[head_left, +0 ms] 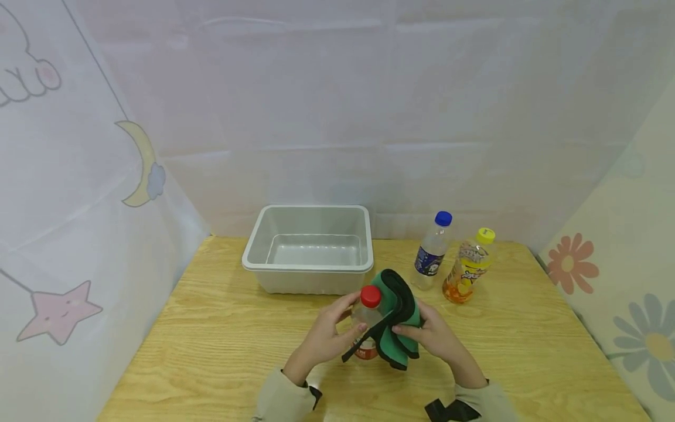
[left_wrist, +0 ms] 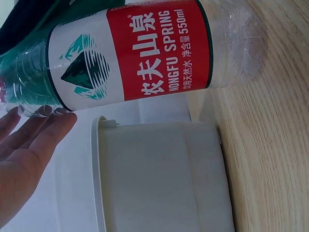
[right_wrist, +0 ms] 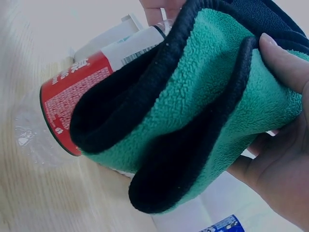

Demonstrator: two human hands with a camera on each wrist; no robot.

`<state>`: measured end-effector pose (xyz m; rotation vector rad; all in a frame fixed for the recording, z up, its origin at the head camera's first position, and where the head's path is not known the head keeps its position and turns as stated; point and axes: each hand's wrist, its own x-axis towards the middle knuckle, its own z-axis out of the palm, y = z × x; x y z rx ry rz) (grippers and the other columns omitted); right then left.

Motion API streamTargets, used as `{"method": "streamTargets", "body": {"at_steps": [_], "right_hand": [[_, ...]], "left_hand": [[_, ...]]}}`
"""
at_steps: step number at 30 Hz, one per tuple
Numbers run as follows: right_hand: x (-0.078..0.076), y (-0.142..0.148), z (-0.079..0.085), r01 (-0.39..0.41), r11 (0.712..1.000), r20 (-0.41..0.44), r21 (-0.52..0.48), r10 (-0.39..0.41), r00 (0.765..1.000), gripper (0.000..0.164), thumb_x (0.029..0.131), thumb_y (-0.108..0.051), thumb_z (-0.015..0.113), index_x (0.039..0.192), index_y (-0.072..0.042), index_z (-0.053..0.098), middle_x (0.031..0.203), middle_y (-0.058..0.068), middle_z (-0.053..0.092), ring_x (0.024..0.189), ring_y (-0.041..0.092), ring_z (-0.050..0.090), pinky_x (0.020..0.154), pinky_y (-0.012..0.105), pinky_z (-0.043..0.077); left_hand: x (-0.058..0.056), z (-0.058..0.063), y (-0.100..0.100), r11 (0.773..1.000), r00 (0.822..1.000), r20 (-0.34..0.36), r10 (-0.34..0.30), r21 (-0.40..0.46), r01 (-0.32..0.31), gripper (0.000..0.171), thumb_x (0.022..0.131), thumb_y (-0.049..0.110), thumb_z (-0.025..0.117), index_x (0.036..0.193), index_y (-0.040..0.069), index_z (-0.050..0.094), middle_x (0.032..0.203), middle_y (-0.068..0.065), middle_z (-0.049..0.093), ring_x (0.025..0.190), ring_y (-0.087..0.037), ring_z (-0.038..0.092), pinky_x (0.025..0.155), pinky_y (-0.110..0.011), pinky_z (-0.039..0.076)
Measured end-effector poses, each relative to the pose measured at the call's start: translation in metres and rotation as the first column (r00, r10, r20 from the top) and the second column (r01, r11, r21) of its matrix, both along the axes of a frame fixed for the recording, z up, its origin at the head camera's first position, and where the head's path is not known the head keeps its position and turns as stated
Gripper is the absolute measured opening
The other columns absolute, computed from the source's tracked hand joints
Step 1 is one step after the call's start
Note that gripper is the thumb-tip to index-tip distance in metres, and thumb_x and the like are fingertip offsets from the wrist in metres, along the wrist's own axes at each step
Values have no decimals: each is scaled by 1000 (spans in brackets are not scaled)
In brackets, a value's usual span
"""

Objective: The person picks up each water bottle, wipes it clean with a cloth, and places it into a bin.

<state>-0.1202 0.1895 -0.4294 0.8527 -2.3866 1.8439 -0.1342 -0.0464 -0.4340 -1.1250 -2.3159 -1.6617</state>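
A clear plastic water bottle with a red and white label and a red cap stands upright, close over the table in front of me. My left hand grips its upper part from the left, thumb and fingers on either side below the cap. In my right hand is a folded green cloth with black edging, pinched between thumb and fingers. The cloth lies against the bottle's right side and covers part of the bottle in the head view. A black strip of it crosses the bottle's front.
Behind the hands, a grey-white plastic bin stands at the back of the wooden table. To its right are a blue-capped bottle and a yellow-capped bottle with orange on its label. A pale curtain hangs behind.
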Motion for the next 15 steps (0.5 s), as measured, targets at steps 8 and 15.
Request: {"method": "streamTargets", "body": {"at_steps": [8, 15], "right_hand": [[1, 0, -7, -14, 1000, 41, -20, 15, 999, 47, 83, 2, 62, 125, 10, 42, 103, -7, 62, 90, 9, 60, 74, 28, 52], [0, 2, -16, -51, 998, 56, -40, 53, 997, 46, 84, 1, 60, 125, 11, 41, 103, -7, 62, 90, 9, 60, 73, 28, 52]], "left_hand": [[1, -2, 2, 999, 999, -10, 39, -29, -39, 55, 84, 9, 65, 133, 3, 42, 131, -13, 48, 115, -26, 49, 90, -40, 46], [2, -2, 2, 998, 999, -3, 42, -40, -42, 55, 85, 12, 65, 134, 3, 41, 131, -12, 47, 116, -26, 48, 91, -39, 45]]}}
